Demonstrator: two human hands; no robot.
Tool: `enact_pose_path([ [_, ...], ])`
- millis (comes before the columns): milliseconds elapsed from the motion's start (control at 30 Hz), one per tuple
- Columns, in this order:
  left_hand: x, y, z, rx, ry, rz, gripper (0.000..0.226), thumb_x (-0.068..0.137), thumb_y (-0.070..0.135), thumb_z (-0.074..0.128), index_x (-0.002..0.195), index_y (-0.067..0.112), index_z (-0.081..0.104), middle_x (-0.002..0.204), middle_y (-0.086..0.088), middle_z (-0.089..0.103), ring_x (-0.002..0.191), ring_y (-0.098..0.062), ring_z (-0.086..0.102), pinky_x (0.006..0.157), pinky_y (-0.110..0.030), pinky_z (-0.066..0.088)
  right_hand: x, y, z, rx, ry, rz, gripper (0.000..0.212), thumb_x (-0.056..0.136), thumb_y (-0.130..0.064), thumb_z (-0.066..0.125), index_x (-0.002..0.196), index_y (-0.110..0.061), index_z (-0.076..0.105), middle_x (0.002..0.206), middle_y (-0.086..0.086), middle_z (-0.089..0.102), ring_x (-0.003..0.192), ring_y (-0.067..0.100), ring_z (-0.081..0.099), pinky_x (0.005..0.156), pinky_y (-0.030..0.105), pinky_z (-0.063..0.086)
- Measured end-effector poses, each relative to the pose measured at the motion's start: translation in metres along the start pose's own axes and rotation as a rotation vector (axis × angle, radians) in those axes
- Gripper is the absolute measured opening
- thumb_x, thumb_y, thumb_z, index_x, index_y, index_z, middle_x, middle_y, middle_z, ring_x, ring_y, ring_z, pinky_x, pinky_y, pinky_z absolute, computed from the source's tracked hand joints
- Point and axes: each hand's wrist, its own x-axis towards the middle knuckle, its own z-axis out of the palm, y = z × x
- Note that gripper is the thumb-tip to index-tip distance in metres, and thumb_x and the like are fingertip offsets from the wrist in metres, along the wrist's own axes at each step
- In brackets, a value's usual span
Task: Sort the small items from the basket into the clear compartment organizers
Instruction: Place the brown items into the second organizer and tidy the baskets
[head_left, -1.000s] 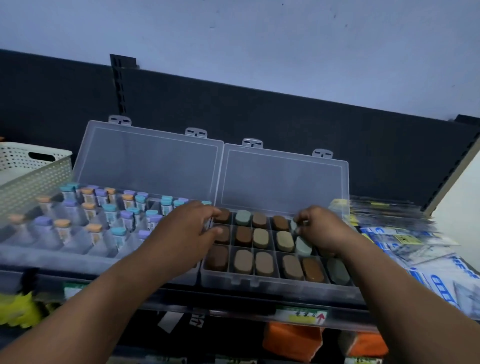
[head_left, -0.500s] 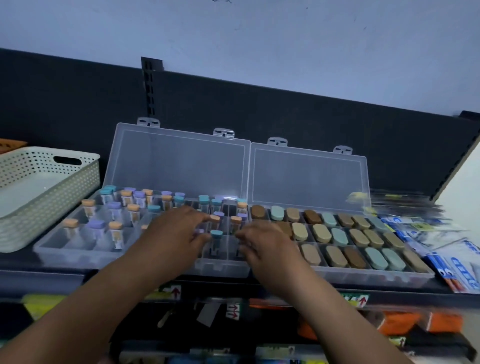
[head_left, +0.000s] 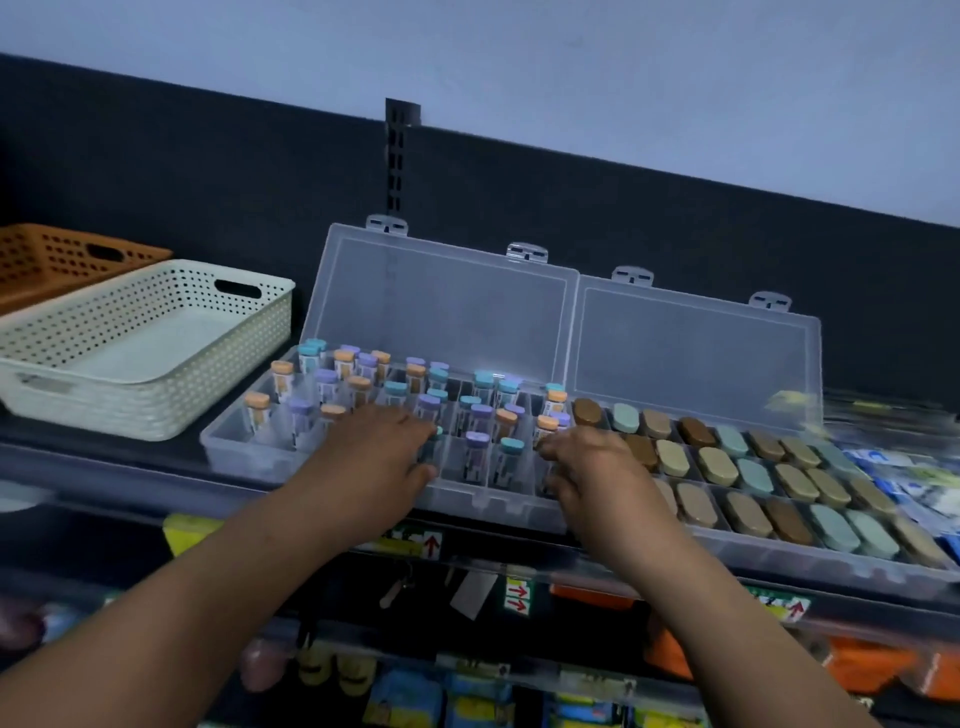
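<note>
1. Head view, left: the white perforated plastic basket (head_left: 156, 405) shows no items inside; emptying appears done.
2. The left hand (head_left: 374, 457) pinches a teal-capped clear vial (head_left: 435, 448) standing in the left clear compartment organizer (head_left: 244, 452), among other capped vials (head_left: 322, 384).
3. The right hand (head_left: 592, 467) curls into that organizer's right-end compartments; its hold cannot be told.
4. The right clear compartment organizer (head_left: 810, 564) holds tan, brown and grey-green oval cases (head_left: 748, 512); only final seating seems left.

Baskets: two. One white basket (head_left: 156, 400), one orange basket (head_left: 47, 260) behind it.
Clear compartment organizers: two, right of the white basket.
- Nearer organizer (head_left: 234, 447): roughly thirty capped vials (head_left: 257, 410); blur prevents an exact count.
- Farther organizer (head_left: 831, 566): at least twenty oval cases (head_left: 717, 465).
</note>
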Motion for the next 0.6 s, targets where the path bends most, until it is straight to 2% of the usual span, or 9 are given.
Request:
enact_pose_path([
  [100, 0.0, 0.005, -0.001, 0.016, 0.002, -0.018, 0.053, 0.097, 0.04, 0.047, 0.145, 0.022, 0.035, 0.146, -0.002, 0.039, 0.135, -0.021, 0.031, 0.108, -0.029, 0.025, 0.001, 0.005, 0.0, 0.003, -0.027, -0.02, 0.037, 0.096, -0.021, 0.05, 0.133, -0.021, 0.056, 0.141, -0.007, 0.047, 0.13, 0.015, 0.038, 0.11, 0.022, 0.027],
  [200, 0.0, 0.005, -0.007, 0.006, 0.04, -0.041, 0.061, 0.097, 0.043, 0.044, 0.151, 0.026, 0.019, 0.158, 0.004, 0.018, 0.146, -0.016, 0.008, 0.116, -0.032, 0.008, 0.002, 0.007, -0.002, 0.052, 0.025, -0.022, 0.043, 0.096, -0.02, 0.049, 0.139, -0.018, 0.05, 0.148, 0.0, 0.039, 0.135, 0.019, 0.035, 0.113, 0.029, 0.025],
  [267, -0.003, 0.002, -0.01, -0.003, 0.068, -0.083, 0.064, 0.097, 0.044, 0.044, 0.151, 0.028, 0.015, 0.159, 0.006, 0.013, 0.147, -0.015, 0.001, 0.117, -0.033, 0.003, 0.002, 0.005, -0.004, 0.099, 0.075, -0.035, 0.043, 0.095, -0.017, 0.053, 0.137, -0.015, 0.052, 0.147, 0.004, 0.042, 0.135, 0.023, 0.037, 0.113, 0.033, 0.027],
  [333, -0.01, -0.005, -0.011, -0.022, 0.131, -0.12, 0.065, 0.094, 0.044, 0.05, 0.15, 0.027, 0.022, 0.157, 0.004, 0.019, 0.146, -0.016, 0.007, 0.118, -0.036, 0.007, 0.002, -0.002, -0.004, 0.11, 0.078, -0.058, 0.043, 0.094, -0.016, 0.055, 0.137, -0.014, 0.052, 0.145, 0.005, 0.044, 0.134, 0.023, 0.037, 0.113, 0.035, 0.027],
  [433, -0.026, -0.019, -0.015, -0.064, 0.218, -0.137, 0.061, 0.091, 0.043, 0.057, 0.145, 0.022, 0.039, 0.149, -0.001, 0.037, 0.141, -0.021, 0.027, 0.115, -0.041, 0.022, 0.0, -0.015, -0.005, 0.114, 0.044, -0.111, 0.044, 0.095, -0.019, 0.053, 0.139, -0.017, 0.05, 0.146, 0.003, 0.044, 0.134, 0.022, 0.037, 0.114, 0.034, 0.026],
  [600, -0.051, -0.048, -0.037, 0.028, 0.249, -0.222, 0.063, 0.082, 0.05, 0.052, 0.135, 0.016, 0.052, 0.137, -0.007, 0.053, 0.125, -0.028, 0.049, 0.103, -0.044, 0.04, 0.006, -0.048, -0.009, 0.1, -0.061, -0.18, 0.044, 0.1, -0.028, 0.046, 0.143, -0.025, 0.042, 0.151, -0.006, 0.035, 0.139, 0.014, 0.028, 0.113, 0.025, 0.019],
])
